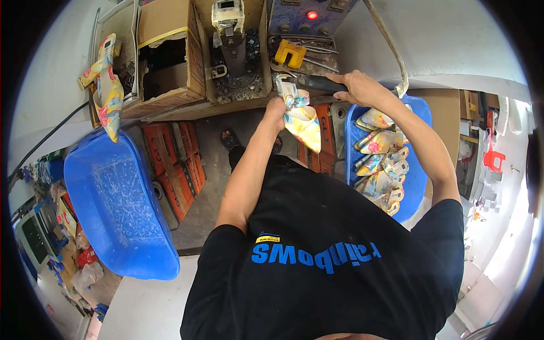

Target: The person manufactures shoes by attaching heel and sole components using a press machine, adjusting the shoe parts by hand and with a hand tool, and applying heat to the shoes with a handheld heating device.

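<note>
The shoe (305, 130) looks smooth from here, with a soft sheen like satiny cloth; the tool handle (324, 84) is matt, plastic or rubber, I can't tell which. The left tub (148, 249) is glossy plastic, scuffed across its bottom. The cardboard box (163, 21) is matt, its edge raggedly torn. The shirt (351, 226) looks like matt cloth with smooth lettering (313, 256).

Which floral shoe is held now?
The shoe in the left hand, by the black tool; other shoes lie in the right blue tub or far left.
</note>
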Demonstrator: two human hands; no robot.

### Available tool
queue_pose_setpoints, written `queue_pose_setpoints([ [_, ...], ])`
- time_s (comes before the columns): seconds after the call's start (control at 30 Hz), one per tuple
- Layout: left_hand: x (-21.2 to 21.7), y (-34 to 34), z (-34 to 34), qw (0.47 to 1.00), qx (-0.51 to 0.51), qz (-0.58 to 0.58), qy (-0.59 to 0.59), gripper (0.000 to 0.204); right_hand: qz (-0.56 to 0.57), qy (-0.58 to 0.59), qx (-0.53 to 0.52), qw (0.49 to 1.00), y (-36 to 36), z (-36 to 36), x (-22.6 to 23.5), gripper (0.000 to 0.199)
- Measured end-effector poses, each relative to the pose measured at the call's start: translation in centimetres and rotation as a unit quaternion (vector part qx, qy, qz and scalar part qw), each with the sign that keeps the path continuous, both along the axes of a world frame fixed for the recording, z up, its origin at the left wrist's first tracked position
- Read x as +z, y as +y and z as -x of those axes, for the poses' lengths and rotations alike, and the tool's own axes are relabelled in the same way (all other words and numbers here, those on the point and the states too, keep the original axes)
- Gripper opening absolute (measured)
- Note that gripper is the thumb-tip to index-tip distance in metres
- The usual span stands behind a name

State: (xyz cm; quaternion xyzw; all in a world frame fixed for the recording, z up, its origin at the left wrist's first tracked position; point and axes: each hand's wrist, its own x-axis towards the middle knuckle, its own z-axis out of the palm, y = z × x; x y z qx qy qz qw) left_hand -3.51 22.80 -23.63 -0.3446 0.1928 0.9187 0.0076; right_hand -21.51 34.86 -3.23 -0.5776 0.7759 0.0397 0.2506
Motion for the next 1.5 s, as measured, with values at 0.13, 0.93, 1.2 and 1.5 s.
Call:
queue_pose_setpoints([
  [0.13,-0.4,0.1,0.2,1.0,0.021,-0.013,0.003,0.03,-0.003,0.006,-0.008,1.0,-0.2,-0.5,0.3,0.06],
  [0.93,-1.0,-0.1,-0.1,0.999,0.002,-0.033,0.023,0.033,-0.075,0.01,-0.043,0.996,-1.3,-1.3,1.4,0.058],
  [1.2,-1.5,0.0,0.2,0.999,0.006,-0.031,0.018,0.034,-0.029,0.025,-0.001,0.999,-0.1,-0.7,-0.3,0.061],
  [1.5,-0.6,0.2,0.6,0.999,0.042,-0.015,-0.01,0.034,-0.026,0.037,0.036,0.998,0.7,-0.7,-1.1,0.068],
])
